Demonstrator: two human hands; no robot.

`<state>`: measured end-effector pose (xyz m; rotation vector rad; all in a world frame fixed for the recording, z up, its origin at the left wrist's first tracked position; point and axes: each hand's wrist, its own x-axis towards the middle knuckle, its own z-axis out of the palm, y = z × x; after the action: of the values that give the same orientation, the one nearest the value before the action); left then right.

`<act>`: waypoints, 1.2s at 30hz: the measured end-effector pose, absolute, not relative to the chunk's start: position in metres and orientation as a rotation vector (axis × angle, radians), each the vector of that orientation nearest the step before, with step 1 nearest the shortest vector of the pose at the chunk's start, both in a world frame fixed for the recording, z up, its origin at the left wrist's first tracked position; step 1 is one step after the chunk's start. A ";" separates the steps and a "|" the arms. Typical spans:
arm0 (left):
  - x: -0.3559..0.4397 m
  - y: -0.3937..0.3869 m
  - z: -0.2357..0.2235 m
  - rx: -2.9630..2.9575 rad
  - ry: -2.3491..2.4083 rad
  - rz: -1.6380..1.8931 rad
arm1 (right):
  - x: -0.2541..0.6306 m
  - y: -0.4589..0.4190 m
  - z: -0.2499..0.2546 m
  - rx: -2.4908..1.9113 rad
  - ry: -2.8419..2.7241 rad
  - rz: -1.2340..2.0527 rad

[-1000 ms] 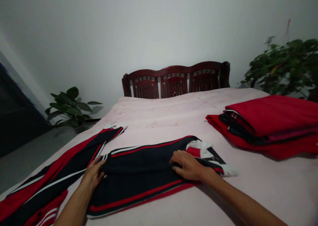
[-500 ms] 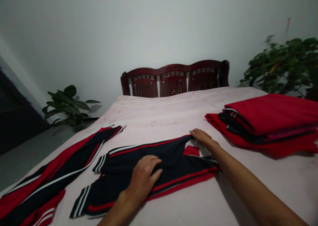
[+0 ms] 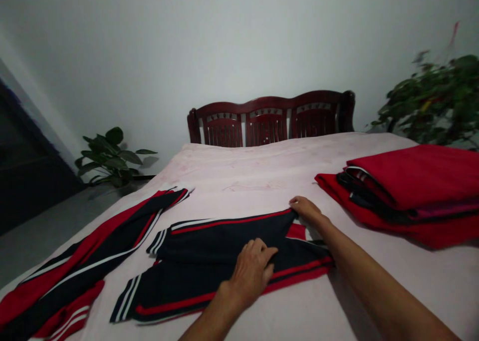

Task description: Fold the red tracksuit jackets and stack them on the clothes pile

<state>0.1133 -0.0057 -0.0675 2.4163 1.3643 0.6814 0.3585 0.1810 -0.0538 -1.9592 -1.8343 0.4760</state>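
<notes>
Right grip pinching navy garment at far corner, left grip spread on top

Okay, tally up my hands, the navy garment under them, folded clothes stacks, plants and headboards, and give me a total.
Hands: 2, the left hand and right hand
Navy garment: 1
Folded clothes stack: 1
Plants: 2, the left plant and right plant
Headboard: 1
Total: 7
</notes>
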 end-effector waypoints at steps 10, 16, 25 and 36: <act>-0.004 0.010 -0.059 2.468 1.907 0.419 | 0.249 0.089 -0.052 -1.556 -2.445 0.004; -0.067 0.026 -0.079 2.418 2.206 0.088 | 0.273 0.101 -0.088 -1.806 -2.464 -0.082; -0.082 0.035 -0.081 2.352 2.358 0.304 | 0.306 0.091 -0.079 -1.851 -2.148 -0.362; -0.013 -0.024 -0.051 2.630 1.388 0.635 | 0.302 0.048 -0.042 -1.922 -2.276 0.276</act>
<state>-0.0127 -0.0237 -0.0512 2.6299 1.3883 0.6348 0.3019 0.0482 -0.0417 -1.9216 -2.2764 0.2763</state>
